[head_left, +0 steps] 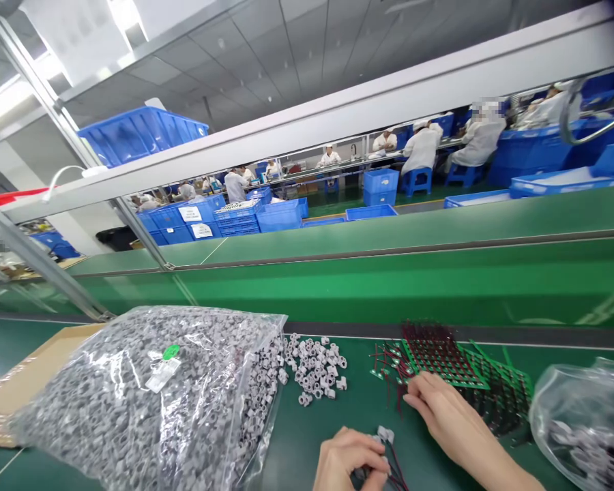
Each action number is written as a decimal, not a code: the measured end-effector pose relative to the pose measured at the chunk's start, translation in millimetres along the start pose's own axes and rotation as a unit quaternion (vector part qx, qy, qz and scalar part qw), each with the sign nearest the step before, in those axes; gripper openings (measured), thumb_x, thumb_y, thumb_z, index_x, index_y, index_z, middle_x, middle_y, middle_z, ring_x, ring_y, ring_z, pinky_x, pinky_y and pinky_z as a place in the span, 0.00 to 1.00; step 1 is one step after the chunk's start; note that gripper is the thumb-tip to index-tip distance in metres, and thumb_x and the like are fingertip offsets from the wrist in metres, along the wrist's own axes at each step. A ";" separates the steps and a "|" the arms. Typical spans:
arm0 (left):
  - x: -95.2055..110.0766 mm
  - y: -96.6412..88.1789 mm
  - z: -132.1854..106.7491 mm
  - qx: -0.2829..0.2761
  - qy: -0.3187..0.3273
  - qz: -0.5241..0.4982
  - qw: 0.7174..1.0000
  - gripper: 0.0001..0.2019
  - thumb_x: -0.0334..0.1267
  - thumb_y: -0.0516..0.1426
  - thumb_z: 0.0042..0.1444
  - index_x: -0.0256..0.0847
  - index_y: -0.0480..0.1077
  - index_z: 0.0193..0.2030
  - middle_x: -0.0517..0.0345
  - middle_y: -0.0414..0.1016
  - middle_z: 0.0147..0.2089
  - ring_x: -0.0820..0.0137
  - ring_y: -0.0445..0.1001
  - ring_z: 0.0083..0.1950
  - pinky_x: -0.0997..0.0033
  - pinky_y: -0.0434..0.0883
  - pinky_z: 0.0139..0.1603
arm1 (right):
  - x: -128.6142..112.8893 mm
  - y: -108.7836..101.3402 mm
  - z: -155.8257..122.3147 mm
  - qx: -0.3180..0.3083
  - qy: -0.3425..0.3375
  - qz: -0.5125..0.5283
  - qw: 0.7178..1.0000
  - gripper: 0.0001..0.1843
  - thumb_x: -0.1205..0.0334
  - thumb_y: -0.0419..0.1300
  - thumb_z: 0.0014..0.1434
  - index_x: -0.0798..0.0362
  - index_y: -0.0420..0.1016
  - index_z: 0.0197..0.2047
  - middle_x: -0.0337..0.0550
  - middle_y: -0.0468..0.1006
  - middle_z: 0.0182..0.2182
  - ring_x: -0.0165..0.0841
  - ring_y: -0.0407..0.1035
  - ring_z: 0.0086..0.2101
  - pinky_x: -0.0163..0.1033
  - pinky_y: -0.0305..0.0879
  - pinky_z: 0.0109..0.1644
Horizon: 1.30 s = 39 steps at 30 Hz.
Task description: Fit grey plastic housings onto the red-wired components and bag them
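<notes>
My left hand [348, 460] is low in the centre, fingers curled together beside small grey plastic parts [385, 434] with red and black wires [398, 470]. Its fingertips close on one of these wired grey parts, mostly hidden. Farther right, my right hand [443, 412] reaches in with thumb and fingers pinched on thin dark red wires [400, 402]. Those wires lie at the near left edge of a pile of green circuit board panels [447, 358]. A few small separate boards [381, 368] with wires lie just left of the panels.
A big clear bag of grey plastic parts [148, 402] fills the left, over a cardboard piece [46, 361]. Loose grey parts [317, 368] lie beside it. Another clear bag [583, 416] is at right. Behind are a green ledge [389, 235], blue bins [279, 215] and seated workers.
</notes>
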<state>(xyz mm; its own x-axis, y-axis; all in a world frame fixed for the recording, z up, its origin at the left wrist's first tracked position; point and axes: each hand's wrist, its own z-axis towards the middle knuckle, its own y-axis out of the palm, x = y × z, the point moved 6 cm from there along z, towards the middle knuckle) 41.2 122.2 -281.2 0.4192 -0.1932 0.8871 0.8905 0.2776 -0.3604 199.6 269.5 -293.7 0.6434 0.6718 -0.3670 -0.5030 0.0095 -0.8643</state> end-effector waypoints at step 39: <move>-18.3 -4.6 22.9 0.078 -0.218 -0.316 0.920 0.25 0.53 0.69 0.41 0.31 0.80 0.38 0.47 0.78 0.32 0.67 0.76 0.31 0.68 0.75 0.38 | -82.8 2.5 -12.2 -0.102 0.083 0.453 0.882 0.17 0.50 0.53 0.65 0.52 0.68 0.31 0.37 0.68 0.28 0.29 0.63 0.31 0.30 0.62 0.36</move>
<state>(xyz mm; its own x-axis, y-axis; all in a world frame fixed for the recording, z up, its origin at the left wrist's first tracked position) 25.3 146.0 -289.1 -0.3150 0.0236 0.9488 0.8816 0.3776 0.2833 152.1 204.9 -269.6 0.1155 0.2184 -0.9690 -0.7499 -0.6206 -0.2292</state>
